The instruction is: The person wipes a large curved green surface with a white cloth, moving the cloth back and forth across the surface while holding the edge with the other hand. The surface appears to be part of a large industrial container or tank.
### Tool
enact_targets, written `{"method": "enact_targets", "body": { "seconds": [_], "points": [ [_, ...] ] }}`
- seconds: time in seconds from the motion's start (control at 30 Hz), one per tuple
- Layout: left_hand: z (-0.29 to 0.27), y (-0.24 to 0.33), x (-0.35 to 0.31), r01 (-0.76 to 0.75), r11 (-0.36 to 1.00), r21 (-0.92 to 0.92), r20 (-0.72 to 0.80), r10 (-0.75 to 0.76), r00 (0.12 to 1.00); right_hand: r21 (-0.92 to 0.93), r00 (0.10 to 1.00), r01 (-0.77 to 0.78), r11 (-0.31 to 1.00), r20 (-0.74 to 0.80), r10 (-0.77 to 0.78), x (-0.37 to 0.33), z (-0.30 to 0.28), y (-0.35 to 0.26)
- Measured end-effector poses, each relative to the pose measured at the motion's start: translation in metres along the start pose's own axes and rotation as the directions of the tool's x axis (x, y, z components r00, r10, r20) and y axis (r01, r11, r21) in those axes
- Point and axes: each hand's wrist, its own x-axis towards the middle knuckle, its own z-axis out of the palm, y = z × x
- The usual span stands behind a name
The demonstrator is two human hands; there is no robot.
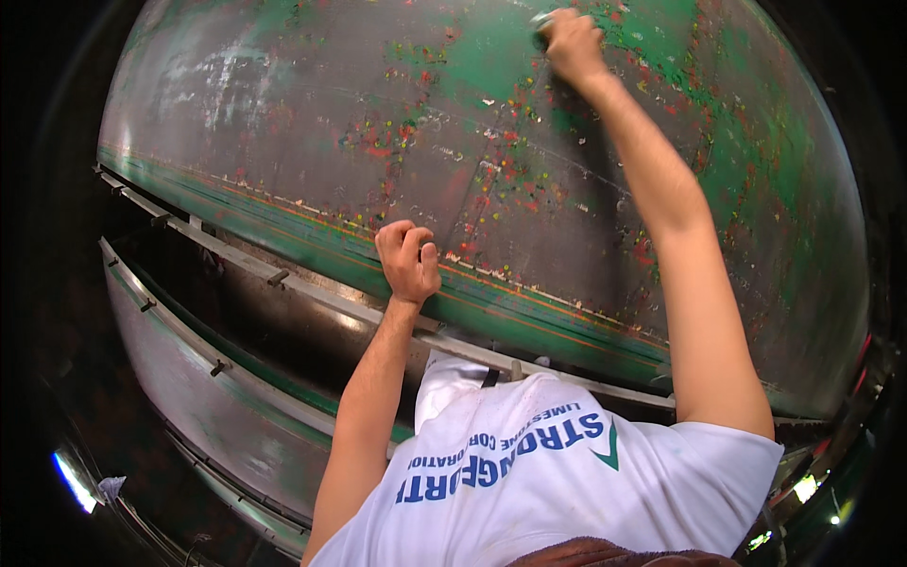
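Across the far part of a large printing-table-like surface (pixel 321 123), my right arm reaches out. The surface is dark grey and green, speckled with red, yellow and green paint marks. My right hand (pixel 574 45) is closed round a small object with a shiny, pale edge (pixel 541 26), pressed near the surface; its kind is not clear and it is slightly blurred. Nearer to me, my left hand (pixel 408 263) rests with curled fingers by the green, orange-lined near border (pixel 510 288). Whatever its fingers hold, if anything, is hidden.
Along the surface's near edge runs a metal rail (pixel 246 260) with short pegs. Below it on the left lies another curved-looking panel (pixel 203 354) with a similar pegged rail, and a dark gap between. A bright light (pixel 76 482) shows at the lower left.
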Motion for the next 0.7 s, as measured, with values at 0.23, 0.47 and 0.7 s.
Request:
{"method": "enact_targets", "body": {
  "seconds": [0.23, 0.47, 0.7],
  "points": [
    [0.002, -0.007, 0.0, 0.066, 0.994, -0.091, -0.125, -0.077, 0.989, 0.656, 0.767, 0.26, 0.708, 0.305, -0.565, -0.19, -0.164, -0.262],
    [0.005, -0.013, -0.003, 0.061, 0.993, -0.103, -0.073, -0.068, 0.995, 0.186, 0.981, -0.195, 0.963, 0.053, 0.188, -0.1, -0.111, -0.097],
    [-0.003, -0.012, 0.003, 0.176, 0.926, -0.333, -0.04, -0.2, 0.979, 0.016, 0.95, 0.036, 0.999, 0.31, -0.039, -0.18, -0.15, -0.252]
  ]
}}
